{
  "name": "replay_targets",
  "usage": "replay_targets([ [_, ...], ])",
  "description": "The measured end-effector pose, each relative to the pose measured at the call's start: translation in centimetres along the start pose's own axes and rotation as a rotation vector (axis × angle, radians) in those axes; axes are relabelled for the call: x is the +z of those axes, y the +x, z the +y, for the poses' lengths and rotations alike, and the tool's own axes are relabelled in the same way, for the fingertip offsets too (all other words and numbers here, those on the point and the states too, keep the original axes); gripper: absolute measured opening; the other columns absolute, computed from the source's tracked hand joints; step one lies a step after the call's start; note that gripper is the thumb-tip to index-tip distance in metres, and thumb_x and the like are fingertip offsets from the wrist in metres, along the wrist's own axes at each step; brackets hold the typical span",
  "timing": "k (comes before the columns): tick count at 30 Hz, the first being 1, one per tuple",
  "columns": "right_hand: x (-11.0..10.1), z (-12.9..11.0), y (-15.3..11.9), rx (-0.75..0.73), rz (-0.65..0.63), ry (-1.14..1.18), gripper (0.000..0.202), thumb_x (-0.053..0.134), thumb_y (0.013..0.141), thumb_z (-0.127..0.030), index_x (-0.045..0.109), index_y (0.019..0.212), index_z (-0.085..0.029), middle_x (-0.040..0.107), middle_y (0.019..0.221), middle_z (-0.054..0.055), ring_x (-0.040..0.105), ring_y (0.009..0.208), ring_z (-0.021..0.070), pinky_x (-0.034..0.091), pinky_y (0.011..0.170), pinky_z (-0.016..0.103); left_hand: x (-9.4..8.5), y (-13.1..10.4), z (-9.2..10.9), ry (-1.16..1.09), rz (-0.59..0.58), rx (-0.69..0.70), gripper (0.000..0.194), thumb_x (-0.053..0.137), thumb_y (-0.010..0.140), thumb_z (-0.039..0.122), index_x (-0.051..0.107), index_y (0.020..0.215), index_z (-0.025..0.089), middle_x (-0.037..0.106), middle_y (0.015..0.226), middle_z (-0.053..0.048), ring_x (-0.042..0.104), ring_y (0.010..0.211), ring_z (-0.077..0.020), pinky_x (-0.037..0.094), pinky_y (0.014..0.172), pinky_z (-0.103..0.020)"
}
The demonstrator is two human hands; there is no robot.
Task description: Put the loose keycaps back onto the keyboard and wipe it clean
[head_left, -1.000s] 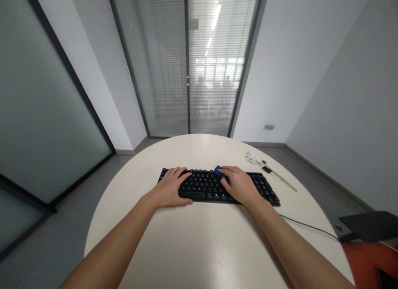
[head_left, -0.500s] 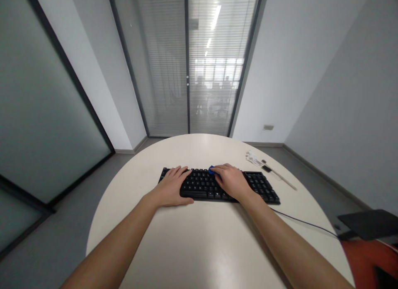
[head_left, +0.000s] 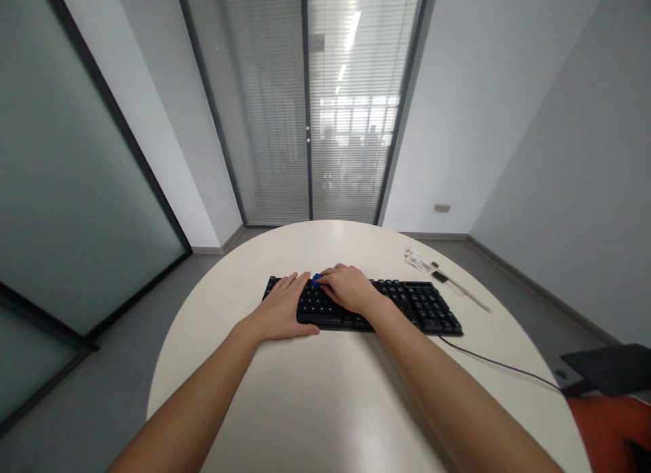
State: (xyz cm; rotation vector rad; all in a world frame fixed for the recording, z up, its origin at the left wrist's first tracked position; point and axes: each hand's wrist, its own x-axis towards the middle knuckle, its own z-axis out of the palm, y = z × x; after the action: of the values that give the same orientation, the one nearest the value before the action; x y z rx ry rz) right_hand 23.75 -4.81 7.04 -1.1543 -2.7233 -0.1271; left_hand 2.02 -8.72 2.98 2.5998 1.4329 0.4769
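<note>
A black keyboard (head_left: 430,309) lies across the round table in front of me. My left hand (head_left: 285,309) rests flat over its left end, fingers stretched forward across the keys and thumb along the front edge. Over the middle keys, my right hand (head_left: 350,288) is closed on a small blue object (head_left: 317,279) at its fingertips. Only a bit of that object shows, so its kind cannot be made out; it sits at the upper rows of keys, close to my left fingers.
The pale round table (head_left: 295,398) carries a thin stick (head_left: 470,294), a small black piece (head_left: 439,277) and a crumpled white item (head_left: 414,257) at the right. A dark cable (head_left: 501,361) runs from the keyboard toward a red chair (head_left: 610,425) at the right.
My right hand has slid left along the keyboard with the blue object, coming nearer my left hand. The left hand stays in place on the keys. The view has shifted slightly.
</note>
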Motion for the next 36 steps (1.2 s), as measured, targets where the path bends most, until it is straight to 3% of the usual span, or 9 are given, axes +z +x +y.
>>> replay_targets([
  [7,-0.4,2.2,-2.1,0.036,0.032,0.049,0.031,0.055,0.096,-0.021,0.073,0.120,-0.026,0.073,0.123,0.004,0.065,0.112,0.0225,0.047,0.099,0.033,-0.1,-0.1,0.0,0.006,-0.008,-0.010,0.117,0.078,0.065,0.066,0.021,0.157,0.019,0.033,0.160,-0.018,0.027,0.148,-0.0416,0.026,0.120,-0.055],
  [17,-0.7,4.2,-5.1,0.136,0.046,0.006,0.029,0.053,0.096,-0.019,0.074,0.116,-0.024,0.075,0.115,0.005,0.065,0.105,0.0236,0.049,0.094,0.034,-0.2,-0.1,0.0,0.002,-0.019,-0.009,0.115,0.077,0.068,0.064,0.021,0.157,0.020,0.031,0.161,-0.017,0.025,0.149,-0.0414,0.025,0.121,-0.056],
  [24,-0.9,5.6,-7.2,0.276,0.085,-0.057,0.027,0.052,0.096,-0.019,0.076,0.108,-0.023,0.074,0.118,0.007,0.064,0.105,0.0266,0.050,0.095,0.039,-0.3,-0.1,0.0,-0.019,-0.012,-0.006,0.115,0.078,0.067,0.065,0.022,0.157,0.022,0.031,0.162,-0.017,0.024,0.149,-0.0427,0.025,0.120,-0.059],
  [28,-0.4,5.6,-7.8,0.311,0.190,0.019,0.030,0.052,0.099,-0.033,0.073,0.117,-0.021,0.070,0.127,0.009,0.060,0.118,0.0259,0.046,0.104,0.040,-0.2,-0.2,-0.2,-0.013,-0.017,-0.009,0.114,0.078,0.067,0.065,0.022,0.157,0.021,0.032,0.161,-0.017,0.025,0.149,-0.0428,0.025,0.120,-0.058],
  [31,0.1,5.2,-7.6,0.273,0.194,0.062,0.038,0.056,0.097,-0.041,0.068,0.127,-0.021,0.068,0.130,0.009,0.059,0.121,0.0264,0.045,0.106,0.040,-0.1,-0.2,-0.2,0.000,-0.020,-0.012,0.115,0.077,0.068,0.065,0.022,0.157,0.020,0.031,0.162,-0.017,0.024,0.149,-0.0422,0.025,0.121,-0.057],
  [36,-0.2,4.9,-7.2,0.292,0.105,0.039,0.034,0.054,0.094,-0.023,0.070,0.123,-0.022,0.073,0.121,0.007,0.063,0.113,0.0244,0.047,0.101,0.036,-0.4,-0.2,0.2,-0.010,-0.020,-0.018,0.113,0.079,0.067,0.061,0.023,0.157,0.021,0.032,0.161,-0.017,0.026,0.149,-0.0418,0.025,0.120,-0.057],
])
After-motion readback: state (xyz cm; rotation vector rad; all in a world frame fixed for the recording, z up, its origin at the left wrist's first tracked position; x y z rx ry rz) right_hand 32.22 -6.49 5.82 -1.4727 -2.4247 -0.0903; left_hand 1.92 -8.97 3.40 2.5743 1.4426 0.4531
